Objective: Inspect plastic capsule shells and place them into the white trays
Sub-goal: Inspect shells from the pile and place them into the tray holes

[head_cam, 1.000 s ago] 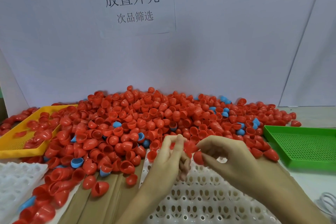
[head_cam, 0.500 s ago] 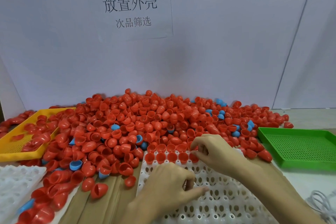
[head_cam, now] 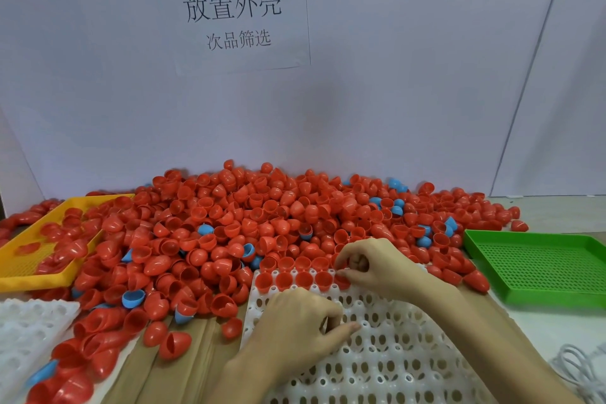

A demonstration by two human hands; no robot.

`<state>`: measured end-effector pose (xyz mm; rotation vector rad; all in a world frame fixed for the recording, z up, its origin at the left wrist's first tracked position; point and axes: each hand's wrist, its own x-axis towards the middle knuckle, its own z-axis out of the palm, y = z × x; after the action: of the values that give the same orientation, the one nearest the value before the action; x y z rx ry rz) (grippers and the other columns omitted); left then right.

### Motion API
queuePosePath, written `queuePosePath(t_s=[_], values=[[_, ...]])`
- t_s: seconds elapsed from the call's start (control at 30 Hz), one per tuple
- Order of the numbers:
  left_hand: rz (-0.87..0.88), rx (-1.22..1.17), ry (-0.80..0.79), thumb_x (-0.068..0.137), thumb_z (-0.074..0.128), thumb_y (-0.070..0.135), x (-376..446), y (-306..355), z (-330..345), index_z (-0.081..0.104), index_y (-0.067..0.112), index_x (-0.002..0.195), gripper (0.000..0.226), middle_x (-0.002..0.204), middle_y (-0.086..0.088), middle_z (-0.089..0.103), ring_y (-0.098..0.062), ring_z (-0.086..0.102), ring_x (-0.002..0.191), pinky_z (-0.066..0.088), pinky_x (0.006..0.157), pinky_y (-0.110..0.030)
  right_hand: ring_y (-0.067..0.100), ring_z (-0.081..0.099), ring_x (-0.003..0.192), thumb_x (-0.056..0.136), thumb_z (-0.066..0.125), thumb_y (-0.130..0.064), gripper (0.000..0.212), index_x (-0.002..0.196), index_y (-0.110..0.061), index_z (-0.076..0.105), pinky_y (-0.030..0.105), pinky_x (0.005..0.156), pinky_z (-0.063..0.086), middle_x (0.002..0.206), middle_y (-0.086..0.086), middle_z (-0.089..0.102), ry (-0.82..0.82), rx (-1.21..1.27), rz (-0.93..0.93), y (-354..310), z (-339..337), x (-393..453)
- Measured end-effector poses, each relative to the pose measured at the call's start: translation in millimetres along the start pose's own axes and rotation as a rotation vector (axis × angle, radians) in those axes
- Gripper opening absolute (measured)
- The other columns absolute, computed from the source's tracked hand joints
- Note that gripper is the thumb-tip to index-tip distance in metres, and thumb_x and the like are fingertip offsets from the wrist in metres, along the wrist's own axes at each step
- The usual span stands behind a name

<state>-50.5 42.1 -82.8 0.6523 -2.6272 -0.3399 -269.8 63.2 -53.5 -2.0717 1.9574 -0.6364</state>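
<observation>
A big pile of red capsule shells [head_cam: 262, 223], with a few blue ones mixed in, covers the table behind a white tray [head_cam: 393, 354] full of round holes. Several red shells [head_cam: 293, 280] sit open side up in the tray's back row. My right hand [head_cam: 370, 264] is at the right end of that row and pinches a red shell [head_cam: 341, 280] at a hole. My left hand [head_cam: 301, 328] rests on the tray nearer to me, fingers curled and thumb stretched right, with nothing visible in it.
A second white tray [head_cam: 26, 331] lies at the near left, partly under loose shells. A yellow tray [head_cam: 32, 279] with shells is at the left and a green mesh tray [head_cam: 541, 265] at the right. A white cable [head_cam: 580, 367] lies near right. A white wall with a paper sign stands behind.
Both hands were raised together over the tray's back edge. My left hand has dropped onto the tray, and my right hand has moved down to the back row.
</observation>
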Motion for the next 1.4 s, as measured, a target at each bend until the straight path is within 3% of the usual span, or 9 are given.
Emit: queuePosePath(t_s=[0.1,0.23,0.4,0.6,0.77,1.0,1.2,1.3,1.4], values=[[0.015,-0.01,0.022,0.097,0.046,0.073,0.1,-2.7,2.6,0.043,0.028,0.056,0.061,0.056,0.004,0.054,-0.015,0.056,0.068,0.051,0.078,-0.025,-0.003,0.069,0.084,0.099,0.072,-0.031,0.015,0.109,-0.024,0.081,0.014,0.077,0.056,0.09,-0.015,0.076,0.03,0.074,-0.01,4.4,-2.4,-3.8],[0.016,-0.019,0.026,0.095,0.044,0.078,1.8,-7.1,4.8,0.047,0.028,0.058,0.062,0.055,0.006,0.055,-0.016,0.059,0.071,0.053,0.083,-0.027,0.003,0.071,0.073,0.102,0.067,-0.028,0.014,0.107,-0.024,0.08,0.018,0.068,0.056,0.081,-0.015,0.076,0.127,0.239,0.024,9.7,-19.9,-7.2],[0.013,-0.006,0.041,0.093,0.042,0.08,5.2,-10.1,4.4,0.053,0.029,0.06,0.062,0.058,0.005,0.059,-0.014,0.059,0.072,0.042,0.069,-0.014,-0.001,0.069,0.085,0.103,0.065,-0.018,0.016,0.108,-0.028,0.076,0.01,0.077,0.053,0.093,-0.015,0.073,0.359,0.184,0.109,22.8,-34.1,-0.9],[0.005,0.007,0.05,0.092,0.045,0.078,13.4,-16.3,3.1,0.054,0.03,0.058,0.06,0.052,0.01,0.051,-0.005,0.055,0.062,0.048,0.067,-0.019,0.009,0.053,0.121,0.102,0.067,-0.029,0.035,0.137,-0.032,0.067,0.027,0.108,0.044,0.13,-0.008,0.057,0.222,-0.017,0.076,34.6,-13.2,12.7],[-0.005,-0.005,0.043,0.094,0.054,0.074,24.2,-26.5,-2.0,0.066,0.022,0.064,0.061,0.053,0.013,0.052,-0.005,0.054,0.059,0.05,0.068,-0.02,0.012,0.056,0.116,0.097,0.075,-0.025,0.03,0.127,-0.029,0.074,0.029,0.107,0.046,0.123,-0.006,0.059,0.293,0.01,0.08,44.2,-4.3,25.9],[-0.012,-0.015,0.035,0.093,0.055,0.075,24.8,-28.1,-2.1,0.053,0.03,0.059,0.056,0.052,0.017,0.047,0.0,0.054,0.059,0.035,0.063,-0.01,0.005,0.061,0.108,0.093,0.079,-0.027,0.03,0.122,-0.026,0.078,0.017,0.098,0.046,0.115,-0.013,0.067,0.414,0.057,0.038,49.1,-13.2,26.8],[-0.012,-0.102,-0.035,0.09,0.059,0.075,20.0,-22.2,-7.0,0.063,0.026,0.061,0.058,0.054,0.009,0.056,-0.007,0.055,0.058,0.035,0.059,-0.011,-0.001,0.067,0.099,0.097,0.075,-0.021,0.029,0.125,-0.026,0.077,0.009,0.088,0.05,0.111,-0.014,0.072,0.48,0.197,0.055,34.8,-24.5,6.1],[-0.042,-0.177,0.041,0.094,0.055,0.074,15.8,-14.5,-9.1,0.056,0.029,0.059,0.057,0.048,0.013,0.048,-0.006,0.051,0.052,0.034,0.059,-0.011,0.0,0.071,0.104,0.098,0.073,-0.024,0.026,0.123,-0.028,0.077,0.015,0.093,0.055,0.11,-0.017,0.078,0.469,0.41,0.093,20.7,-31.9,-11.5],[-0.065,-0.29,0.305,0.1,0.053,0.067,12.6,-7.9,-15.4,0.051,0.031,0.064,0.051,0.052,0.013,0.048,-0.008,0.048,0.049,0.035,0.055,-0.014,0.008,0.076,0.101,0.094,0.076,-0.028,0.017,0.111,-0.028,0.081,0.016,0.089,0.057,0.106,-0.009,0.081,0.382,0.697,0.078,1.5,-36.4,-28.4]])
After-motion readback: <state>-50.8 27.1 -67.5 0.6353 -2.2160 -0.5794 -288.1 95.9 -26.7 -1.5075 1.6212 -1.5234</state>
